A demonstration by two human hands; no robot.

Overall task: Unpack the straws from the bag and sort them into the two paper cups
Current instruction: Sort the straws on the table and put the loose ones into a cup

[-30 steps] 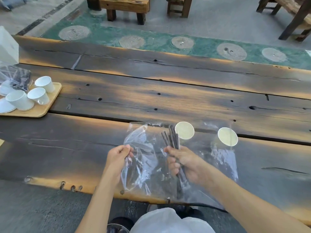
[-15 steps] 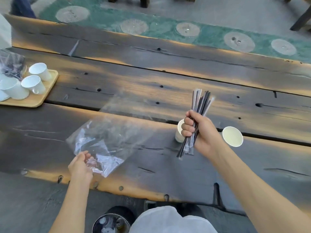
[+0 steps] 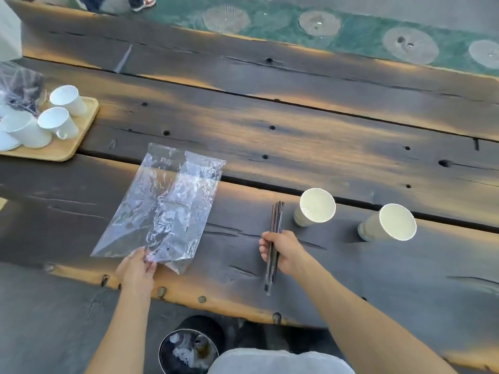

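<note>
The table [image 3: 297,147] fills the frame. The bag [image 3: 162,203], a moment ago lifted, now lies flat and emptied at centre left; my left hand [image 3: 137,268] pinches its near edge. My right hand [image 3: 283,252], lower centre, has come down and is clamped round the straws [image 3: 276,220], beside two paper cups [image 3: 316,206] at centre right. Unpacking looks done; sorting remains.
</note>
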